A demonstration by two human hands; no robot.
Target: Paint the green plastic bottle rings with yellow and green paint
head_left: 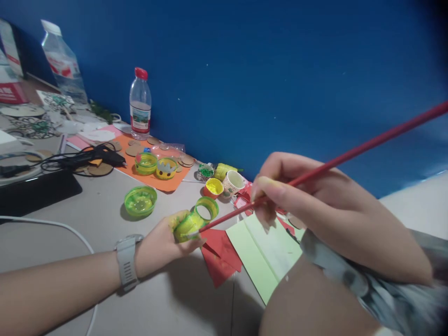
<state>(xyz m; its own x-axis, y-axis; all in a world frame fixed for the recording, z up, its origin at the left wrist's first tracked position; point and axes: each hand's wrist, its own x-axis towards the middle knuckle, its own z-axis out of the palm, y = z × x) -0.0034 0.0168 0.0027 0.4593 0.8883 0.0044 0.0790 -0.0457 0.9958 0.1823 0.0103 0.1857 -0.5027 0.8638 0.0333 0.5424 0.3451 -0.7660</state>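
One large clear bottle [65, 70] with a white cap stands back and to the left of the orange sheet [172, 185]. One black glue gun [103, 155] lies at the sheet's left edge, its cable curling away further left. One smaller bottle [140, 105], red-capped, rises just behind the sheet. On the sheet itself I count two painted cups [166, 169], side by side, the right one wearing a grey crown and dark dots.

In front of the sheet sits one green bowl [140, 203]. To its right, nearer to me than the sheet, the left hand [159, 239], a single grey watch [128, 261] at its wrist, has its fingers clamped on one yellow-green piece [185, 227]. One green ring [214, 209] is right beside that piece; whether they are joined I cannot tell.

Right of the sheet I see three paper cups: one with green paint [205, 171], one with yellow paint [213, 187], one patterned and tipped over [234, 183]. Furthest right of the sheet, the right hand [325, 200] has its fingers closed together around one red brush [325, 166], whose tip meets the yellow-green piece.
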